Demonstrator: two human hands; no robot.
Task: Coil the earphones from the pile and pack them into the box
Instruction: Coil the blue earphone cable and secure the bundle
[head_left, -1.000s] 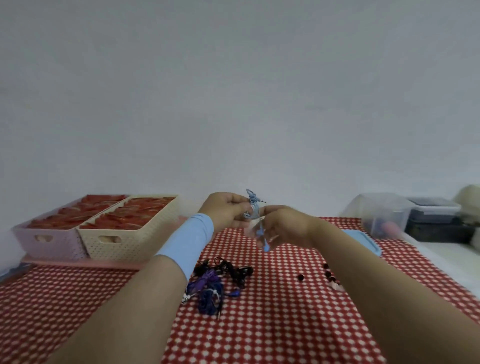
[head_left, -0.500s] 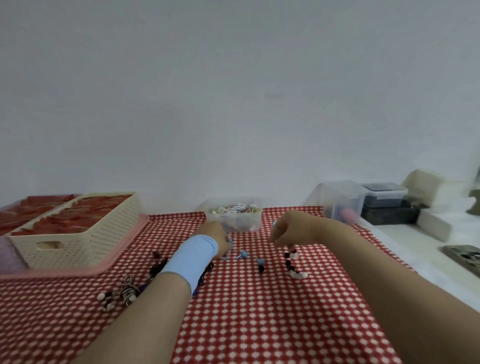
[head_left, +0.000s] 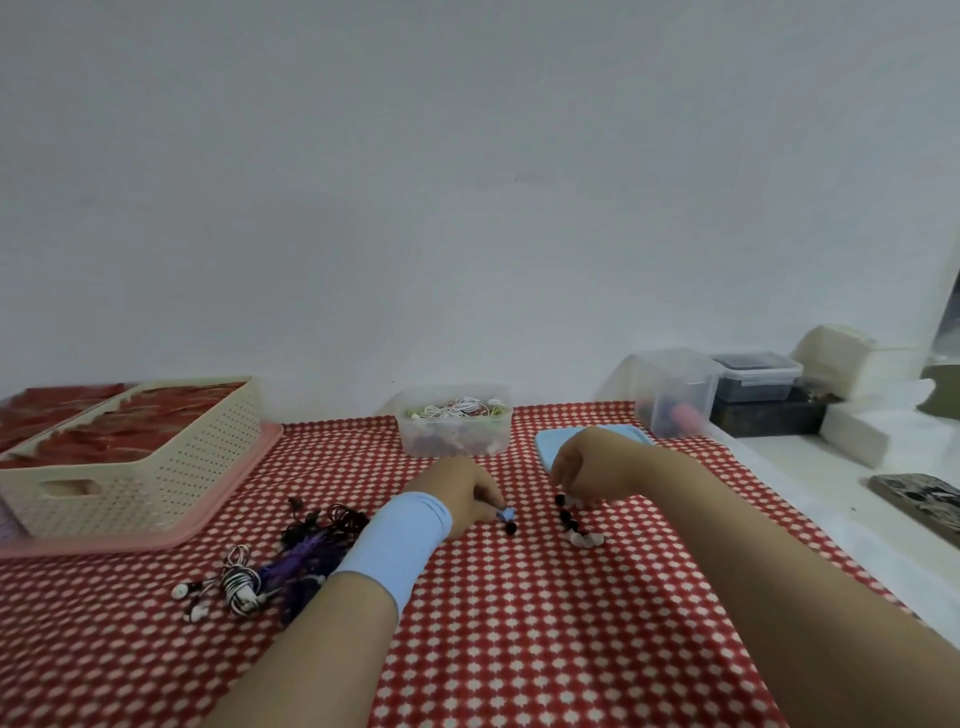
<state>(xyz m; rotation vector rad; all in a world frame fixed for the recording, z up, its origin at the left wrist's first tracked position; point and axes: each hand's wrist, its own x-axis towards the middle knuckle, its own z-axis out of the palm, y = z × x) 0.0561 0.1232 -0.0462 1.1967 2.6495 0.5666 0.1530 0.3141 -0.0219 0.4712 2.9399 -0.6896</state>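
Observation:
My left hand (head_left: 462, 493), with a light blue wristband, is down on the red checked cloth and pinches a small blue earphone (head_left: 505, 514) at its fingertips. My right hand (head_left: 587, 467) hovers just right of it, fingers loosely curled downward over a row of black and white earbuds (head_left: 574, 525), with nothing visibly held. A tangled pile of black and purple earphones (head_left: 317, 540) lies left of my left forearm, and a coiled black-and-white pair (head_left: 239, 582) lies beside it. The clear plastic box (head_left: 454, 441) with coiled earphones inside stands behind my hands.
The box's light blue lid (head_left: 545, 447) lies by my right hand. A cream perforated basket (head_left: 156, 457) on a pink tray fills the left. Clear and dark containers (head_left: 675, 395) and white blocks (head_left: 852, 441) stand at the right, off the cloth.
Both hands dropped from chest height, where they held the blue earphones together, down to the cloth. The view shifted right and down, so the clear box now shows.

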